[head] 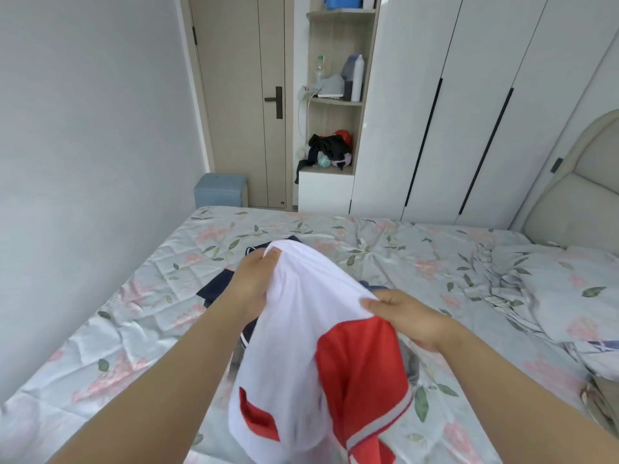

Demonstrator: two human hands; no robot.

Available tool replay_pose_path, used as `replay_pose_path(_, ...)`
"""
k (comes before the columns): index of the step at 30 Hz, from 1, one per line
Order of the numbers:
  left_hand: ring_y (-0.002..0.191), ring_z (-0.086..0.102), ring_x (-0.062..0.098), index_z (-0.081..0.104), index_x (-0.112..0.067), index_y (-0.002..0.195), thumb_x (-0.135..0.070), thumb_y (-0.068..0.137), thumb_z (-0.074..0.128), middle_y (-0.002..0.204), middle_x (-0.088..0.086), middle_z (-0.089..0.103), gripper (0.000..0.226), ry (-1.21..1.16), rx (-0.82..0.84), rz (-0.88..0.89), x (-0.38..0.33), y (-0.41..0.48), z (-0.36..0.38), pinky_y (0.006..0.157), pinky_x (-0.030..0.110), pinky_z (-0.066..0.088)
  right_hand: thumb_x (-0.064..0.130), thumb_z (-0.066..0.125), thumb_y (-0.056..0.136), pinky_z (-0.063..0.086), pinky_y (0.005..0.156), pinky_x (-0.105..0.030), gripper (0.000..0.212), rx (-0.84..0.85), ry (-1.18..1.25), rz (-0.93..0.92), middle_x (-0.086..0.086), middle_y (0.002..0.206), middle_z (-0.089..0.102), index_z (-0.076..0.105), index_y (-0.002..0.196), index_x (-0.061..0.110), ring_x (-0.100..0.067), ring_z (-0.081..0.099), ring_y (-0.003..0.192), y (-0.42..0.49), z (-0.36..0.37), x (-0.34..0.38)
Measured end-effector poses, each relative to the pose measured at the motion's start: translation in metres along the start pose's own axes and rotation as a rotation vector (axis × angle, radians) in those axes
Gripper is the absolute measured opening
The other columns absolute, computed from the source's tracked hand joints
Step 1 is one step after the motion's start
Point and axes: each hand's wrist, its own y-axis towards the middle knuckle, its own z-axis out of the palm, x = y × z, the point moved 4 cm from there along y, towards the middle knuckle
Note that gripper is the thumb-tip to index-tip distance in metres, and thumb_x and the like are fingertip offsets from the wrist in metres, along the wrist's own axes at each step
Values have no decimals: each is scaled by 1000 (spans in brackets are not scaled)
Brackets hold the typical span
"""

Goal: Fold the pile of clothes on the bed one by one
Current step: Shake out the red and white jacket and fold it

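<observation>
I hold a white and red shirt (pixel 301 329) up over the bed (pixel 117 329). My left hand (pixel 254 279) grips its upper white edge at the far end. My right hand (pixel 405 313) pinches the white cloth where it meets the red sleeve. The shirt hangs down toward me, with a grey-striped red cuff at the bottom. Beneath it lies the pile of clothes (pixel 217 286), dark navy pieces mostly hidden by the shirt and my arms.
The bed has a pale floral sheet. A crumpled floral quilt and pillow (pixel 552 289) lie at the right by the padded headboard (pixel 582 182). White wardrobe doors (pixel 469 112), open shelves (pixel 335 102), a door (pixel 248 95) and a blue stool (pixel 219 190) stand beyond the bed.
</observation>
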Motion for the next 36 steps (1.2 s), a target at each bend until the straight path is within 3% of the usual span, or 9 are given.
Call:
replay_pose_path(4,90,53,19,52,-21,96,-15,94,55,97,0,56,7,428,70,120,6,4,-9,68,20,44,17,48,98,55,66,-20,23,-91,282,-78,0,76,73,67,87,10,-9,69,68,9,-12,37)
replay_pose_path(7,111,45,-2,38,-39,126,-25,78,72,123,-21,44,60,325,382,167,17,-14,11,75,5,40,17,47,100,53,55,-20,28,-188,374,-67,0,59,68,60,75,11,-9,65,53,21,-1,58)
replay_pose_path(10,117,44,-14,33,-40,129,-23,73,77,131,-26,41,73,315,630,188,37,-35,38,86,6,40,21,46,100,52,61,-29,26,-330,545,46,-8,65,64,56,78,9,-18,62,58,33,3,65)
replay_pose_path(16,74,56,20,64,-10,85,-25,92,59,77,4,64,17,294,200,186,59,-21,36,73,34,47,15,40,101,46,47,-19,26,-304,736,27,-1,55,60,51,77,14,-11,57,45,34,-4,67)
replay_pose_path(19,65,68,16,67,-10,90,-17,98,49,76,4,73,22,-120,195,-17,39,-14,33,63,25,56,31,47,98,44,74,-30,15,-263,580,-9,4,89,66,57,92,22,-14,59,77,23,-11,51)
replay_pose_path(23,69,69,19,61,-3,109,-25,99,47,91,13,71,28,-292,115,-172,12,-4,34,60,29,58,58,58,83,42,80,-28,38,-49,331,52,11,115,62,57,114,36,-8,58,101,18,10,19)
replay_pose_path(29,75,71,25,62,-4,109,-34,98,47,91,16,72,36,-351,201,-289,-10,-5,32,67,36,59,17,66,88,34,56,-5,16,-8,-188,-63,11,72,44,58,101,21,-1,43,67,19,20,6)
replay_pose_path(32,70,71,23,63,-3,106,-32,98,48,86,15,72,34,-304,229,-258,-22,-5,18,63,34,60,21,64,90,32,54,-9,26,-79,-360,-41,7,62,38,50,69,14,-5,36,58,19,11,5)
replay_pose_path(36,78,66,21,62,-3,112,-25,98,50,100,16,69,29,-46,99,-98,-28,11,-14,70,30,58,47,59,86,39,72,-29,26,-156,-543,-60,-7,74,53,54,77,23,-10,47,66,20,-13,6)
